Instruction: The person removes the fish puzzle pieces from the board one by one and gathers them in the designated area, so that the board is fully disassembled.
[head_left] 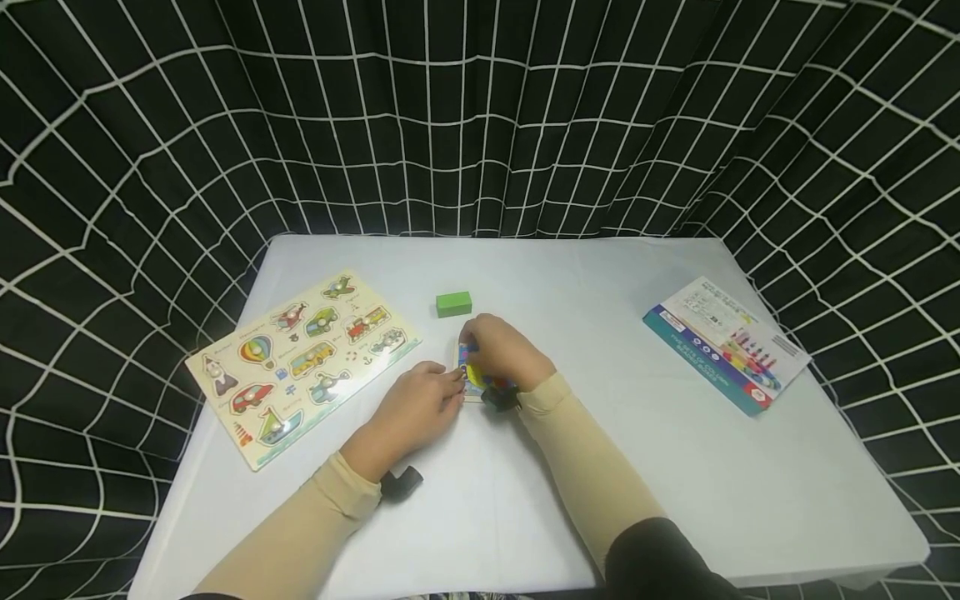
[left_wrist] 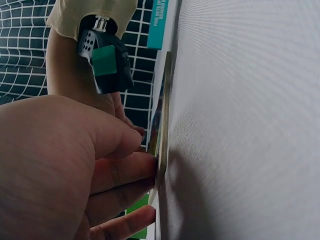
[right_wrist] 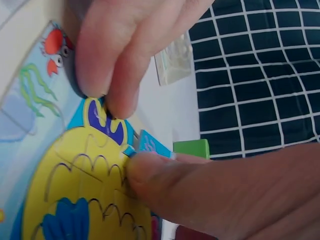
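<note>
- Dark curtain [head_left: 480, 125] with a white grid, behind and around the tabletop.
- White tabletop [head_left: 585, 492].
- Vehicle puzzle board [head_left: 341, 354], lying angled at the left.
- Flat printed box [head_left: 727, 346], well apart at the right.
- Hands: the left [head_left: 423, 404] has fairly straight fingers touching the fish puzzle's edge; the right [head_left: 510, 350] pinches a small blue piece over it.
- Fish puzzle [right_wrist: 85, 170], yellow-bodied, in the middle, between and partly beneath both hands.
- Green block [head_left: 453, 305], just beyond the fish puzzle.
- Blue piece [right_wrist: 152, 144], pink-marked, tilted beside the right thumb.
</note>
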